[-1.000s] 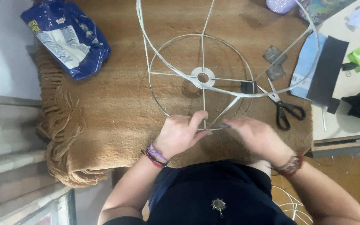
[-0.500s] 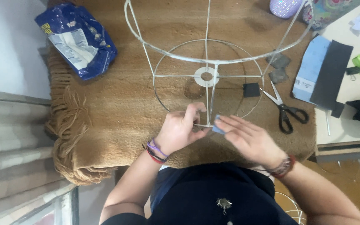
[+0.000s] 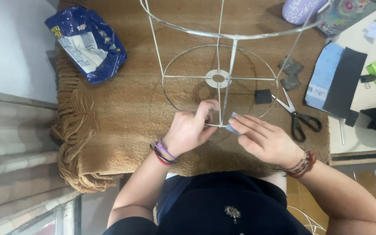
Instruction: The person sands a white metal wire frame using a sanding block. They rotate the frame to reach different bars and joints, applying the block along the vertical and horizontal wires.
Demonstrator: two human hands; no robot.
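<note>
Wire lampshade frame [image 3: 218, 78] on brown blanket [image 3: 122, 109] — light, rigid, open, best gripped at lower ring; left hand [image 3: 191, 129] pinching ring wire, right hand [image 3: 264, 140] pressing small blue piece [image 3: 233, 123] against it, fingers extended.

Even, soft daylight — sharp centre, faint shadows, no glare.

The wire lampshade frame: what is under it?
The wire frame stands on a brown fringed blanket. A dark square patch lies at its ring. The surface beneath the blanket is covered.

both hands [image 3: 227, 132] on wire frame [image 3: 219, 78], brown blanket [image 3: 122, 109]
</note>
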